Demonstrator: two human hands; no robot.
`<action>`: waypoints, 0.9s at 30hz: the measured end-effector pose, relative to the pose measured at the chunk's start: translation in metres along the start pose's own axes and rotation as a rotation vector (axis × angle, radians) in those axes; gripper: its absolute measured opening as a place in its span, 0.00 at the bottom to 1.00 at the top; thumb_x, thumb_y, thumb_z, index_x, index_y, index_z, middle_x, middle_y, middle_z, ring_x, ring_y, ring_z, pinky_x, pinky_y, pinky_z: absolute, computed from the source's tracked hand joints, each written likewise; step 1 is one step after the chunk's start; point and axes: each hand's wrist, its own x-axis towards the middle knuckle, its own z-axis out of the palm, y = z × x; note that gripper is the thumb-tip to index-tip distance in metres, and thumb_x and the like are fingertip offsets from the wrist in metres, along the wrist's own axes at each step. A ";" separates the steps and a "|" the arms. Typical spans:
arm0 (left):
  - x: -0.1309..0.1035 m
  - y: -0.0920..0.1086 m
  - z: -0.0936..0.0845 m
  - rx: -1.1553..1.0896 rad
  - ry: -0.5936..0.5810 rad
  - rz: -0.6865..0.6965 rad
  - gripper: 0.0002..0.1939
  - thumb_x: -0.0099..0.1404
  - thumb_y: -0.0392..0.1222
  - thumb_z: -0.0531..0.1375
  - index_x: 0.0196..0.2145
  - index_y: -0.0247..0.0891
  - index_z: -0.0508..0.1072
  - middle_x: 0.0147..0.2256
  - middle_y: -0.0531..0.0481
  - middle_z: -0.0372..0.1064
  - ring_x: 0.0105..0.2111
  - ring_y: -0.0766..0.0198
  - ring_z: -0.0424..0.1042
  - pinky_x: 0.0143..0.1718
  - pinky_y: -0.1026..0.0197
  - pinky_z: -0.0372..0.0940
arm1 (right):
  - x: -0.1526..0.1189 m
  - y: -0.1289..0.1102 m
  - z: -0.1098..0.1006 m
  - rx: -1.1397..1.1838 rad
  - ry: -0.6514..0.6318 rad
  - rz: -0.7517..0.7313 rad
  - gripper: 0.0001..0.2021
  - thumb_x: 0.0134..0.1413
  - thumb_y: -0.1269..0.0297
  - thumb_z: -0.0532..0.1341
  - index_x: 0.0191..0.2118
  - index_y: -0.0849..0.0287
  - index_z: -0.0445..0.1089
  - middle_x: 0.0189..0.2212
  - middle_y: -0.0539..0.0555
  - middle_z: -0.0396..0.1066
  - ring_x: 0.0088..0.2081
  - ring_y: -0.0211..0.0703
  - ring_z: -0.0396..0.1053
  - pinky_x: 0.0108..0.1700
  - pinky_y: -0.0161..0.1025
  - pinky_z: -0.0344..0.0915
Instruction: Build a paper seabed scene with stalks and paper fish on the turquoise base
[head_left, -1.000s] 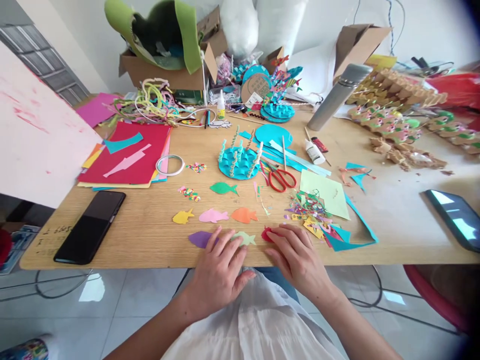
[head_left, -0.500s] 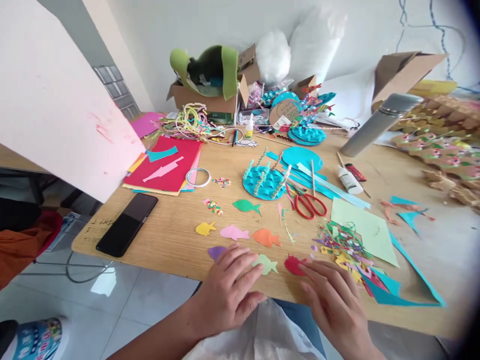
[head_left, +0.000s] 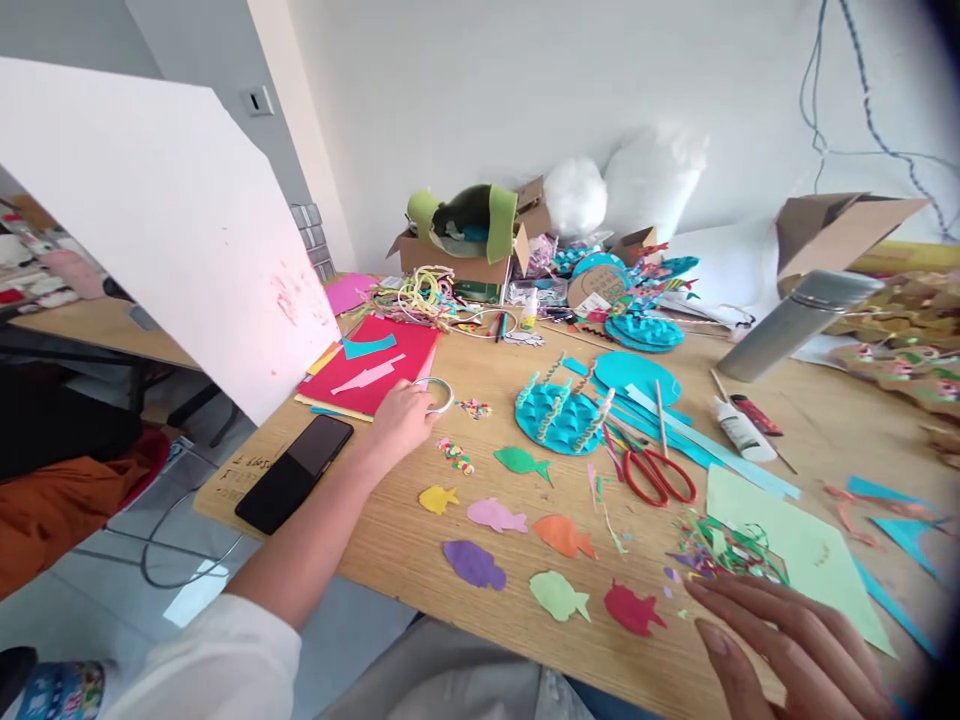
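My left hand (head_left: 405,425) reaches across the table, fingers closed on the near left side of a white roll of tape (head_left: 448,398), which lies beside the red paper sheets (head_left: 379,375). My right hand (head_left: 795,645) is at the lower right with fingers stretched out and nothing in it, over paper scraps (head_left: 739,545). Between the hands lie flat paper fish: purple (head_left: 474,564), light green (head_left: 559,596), red (head_left: 634,608), orange (head_left: 565,536), pink (head_left: 496,515), yellow (head_left: 438,499) and green (head_left: 523,462). Small coloured dots (head_left: 455,456) lie near the tape.
Behind the fish stands a blue bumpy base (head_left: 551,415) with twisted stems. Red-handled scissors (head_left: 651,478), a white glue bottle (head_left: 742,430) and a grey flask (head_left: 799,325) are to the right. A black phone (head_left: 294,474) lies by the left edge; a large white board (head_left: 165,210) rises behind it.
My left hand has moved from the fish to the roll of tape, uncovering the purple fish. My right hand has shifted right, away from the red fish. The view has turned upward and left.
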 end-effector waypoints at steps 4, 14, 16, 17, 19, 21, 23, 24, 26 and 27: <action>0.024 0.004 0.021 0.005 -0.029 0.031 0.04 0.59 0.35 0.62 0.29 0.35 0.77 0.34 0.40 0.75 0.42 0.52 0.71 0.49 0.53 0.64 | 0.033 0.003 -0.011 -0.015 0.042 0.076 0.08 0.58 0.66 0.60 0.43 0.52 0.72 0.34 0.55 0.74 0.36 0.48 0.71 0.38 0.45 0.66; 0.034 0.011 0.022 -0.186 0.122 0.029 0.09 0.62 0.35 0.54 0.30 0.34 0.75 0.35 0.36 0.75 0.43 0.46 0.72 0.48 0.45 0.65 | 0.091 0.069 0.021 -0.296 -0.457 0.495 0.11 0.59 0.66 0.56 0.32 0.56 0.76 0.33 0.55 0.77 0.32 0.45 0.73 0.33 0.38 0.63; 0.031 0.022 0.008 -0.266 0.150 0.011 0.10 0.65 0.38 0.54 0.35 0.34 0.74 0.36 0.39 0.76 0.40 0.51 0.74 0.45 0.50 0.67 | 0.101 0.065 0.029 -0.261 -0.437 0.511 0.11 0.59 0.66 0.55 0.31 0.56 0.75 0.32 0.55 0.77 0.31 0.44 0.73 0.32 0.37 0.63; 0.029 0.030 0.000 -0.319 0.151 0.017 0.11 0.66 0.41 0.53 0.37 0.35 0.74 0.36 0.42 0.77 0.37 0.55 0.75 0.41 0.55 0.69 | 0.106 0.059 0.030 -0.208 -0.380 0.512 0.11 0.59 0.65 0.56 0.32 0.56 0.75 0.31 0.54 0.77 0.31 0.44 0.73 0.32 0.37 0.63; 0.019 0.050 -0.016 -0.632 0.126 0.072 0.12 0.68 0.44 0.53 0.39 0.35 0.73 0.36 0.45 0.78 0.36 0.60 0.76 0.39 0.60 0.69 | 0.117 0.043 0.029 -0.040 -0.234 0.499 0.10 0.59 0.62 0.57 0.34 0.56 0.75 0.30 0.53 0.77 0.31 0.43 0.73 0.32 0.37 0.65; 0.007 0.072 -0.029 -0.901 0.183 0.104 0.12 0.67 0.46 0.55 0.37 0.35 0.73 0.34 0.46 0.78 0.35 0.61 0.76 0.38 0.60 0.69 | 0.125 0.024 0.024 0.151 -0.156 0.475 0.09 0.59 0.59 0.59 0.36 0.56 0.75 0.30 0.52 0.77 0.32 0.43 0.74 0.33 0.37 0.67; -0.005 0.093 -0.034 -0.939 0.273 0.142 0.09 0.67 0.44 0.57 0.37 0.36 0.73 0.32 0.48 0.77 0.33 0.62 0.75 0.37 0.61 0.68 | 0.130 0.005 0.022 0.289 -0.129 0.425 0.09 0.59 0.58 0.60 0.38 0.56 0.75 0.32 0.52 0.77 0.35 0.43 0.74 0.36 0.38 0.68; -0.011 0.102 -0.033 -0.909 0.324 0.178 0.08 0.67 0.43 0.57 0.36 0.36 0.72 0.32 0.48 0.76 0.33 0.62 0.75 0.37 0.61 0.68 | 0.131 -0.003 0.022 0.323 -0.120 0.393 0.09 0.59 0.59 0.60 0.38 0.56 0.74 0.33 0.52 0.77 0.36 0.42 0.74 0.38 0.38 0.68; -0.018 0.114 -0.028 -0.798 0.459 0.275 0.05 0.67 0.39 0.57 0.34 0.37 0.72 0.31 0.48 0.75 0.35 0.62 0.74 0.40 0.60 0.67 | 0.131 -0.015 0.027 0.362 -0.109 0.334 0.07 0.60 0.61 0.60 0.39 0.56 0.73 0.34 0.52 0.75 0.37 0.41 0.72 0.40 0.38 0.67; -0.020 0.117 -0.024 -0.739 0.525 0.327 0.03 0.67 0.37 0.58 0.35 0.37 0.71 0.31 0.48 0.74 0.36 0.61 0.73 0.42 0.58 0.67 | 0.131 -0.018 0.030 0.369 -0.106 0.314 0.06 0.61 0.62 0.60 0.39 0.56 0.73 0.34 0.52 0.74 0.38 0.41 0.72 0.41 0.38 0.66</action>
